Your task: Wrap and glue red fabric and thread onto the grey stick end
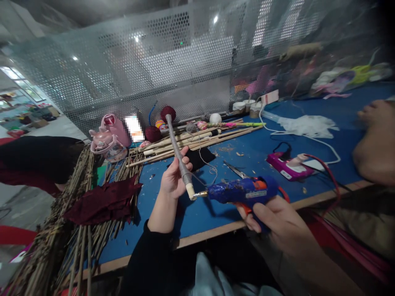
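"Where's the grey-wrapped stick [179, 158]?"

"In the left hand [173, 181], fingers wrapped round it just above its pale bare end. Call that end the clock's centre: the shaft slants toward eleven."

"And the right hand [279, 220]?"

"Its fingers grasp the blue glue gun [240, 191] at three o'clock, nozzle by the bare end; I can't tell whether they touch. That hand hides most of the handle."

"Farther out?"

"Wooden rods [154, 150] at twelve on the blue surface [253, 152], maroon cloth [101, 203] at nine, a purple power strip [280, 164] past two. Beyond that, another person's arm [373, 154] is blurred and cut off."
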`<state>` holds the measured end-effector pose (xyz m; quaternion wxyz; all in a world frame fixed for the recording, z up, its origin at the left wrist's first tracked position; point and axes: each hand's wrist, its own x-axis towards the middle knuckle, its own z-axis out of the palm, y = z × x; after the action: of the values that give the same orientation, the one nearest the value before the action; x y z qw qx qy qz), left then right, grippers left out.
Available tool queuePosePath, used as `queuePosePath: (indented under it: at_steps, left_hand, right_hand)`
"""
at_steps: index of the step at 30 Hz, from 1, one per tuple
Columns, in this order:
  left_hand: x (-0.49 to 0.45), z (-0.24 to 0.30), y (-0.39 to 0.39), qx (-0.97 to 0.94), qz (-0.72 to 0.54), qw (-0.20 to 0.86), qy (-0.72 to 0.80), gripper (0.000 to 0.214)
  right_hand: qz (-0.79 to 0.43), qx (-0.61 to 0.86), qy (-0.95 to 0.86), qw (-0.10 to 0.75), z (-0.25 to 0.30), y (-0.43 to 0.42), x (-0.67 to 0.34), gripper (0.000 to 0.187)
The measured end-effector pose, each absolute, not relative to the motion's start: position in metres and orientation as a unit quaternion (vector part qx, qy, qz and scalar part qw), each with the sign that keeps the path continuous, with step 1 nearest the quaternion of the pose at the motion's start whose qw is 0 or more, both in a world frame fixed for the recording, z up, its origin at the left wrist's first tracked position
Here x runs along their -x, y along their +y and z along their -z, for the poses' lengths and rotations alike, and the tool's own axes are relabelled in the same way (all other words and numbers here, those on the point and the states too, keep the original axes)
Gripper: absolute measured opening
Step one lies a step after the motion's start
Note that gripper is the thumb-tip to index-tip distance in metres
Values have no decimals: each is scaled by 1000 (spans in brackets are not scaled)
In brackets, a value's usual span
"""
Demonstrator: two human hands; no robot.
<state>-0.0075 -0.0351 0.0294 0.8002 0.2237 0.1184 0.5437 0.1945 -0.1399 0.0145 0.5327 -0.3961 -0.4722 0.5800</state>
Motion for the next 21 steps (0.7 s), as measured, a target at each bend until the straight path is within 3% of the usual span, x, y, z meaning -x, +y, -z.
queuePosePath:
  at_steps: [21]
  left_hand:
    - [6, -30, -34, -223, -540, 801, 128, 28]
  right_hand:
    - [-562, 414, -513, 499, -21, -143, -195, 30]
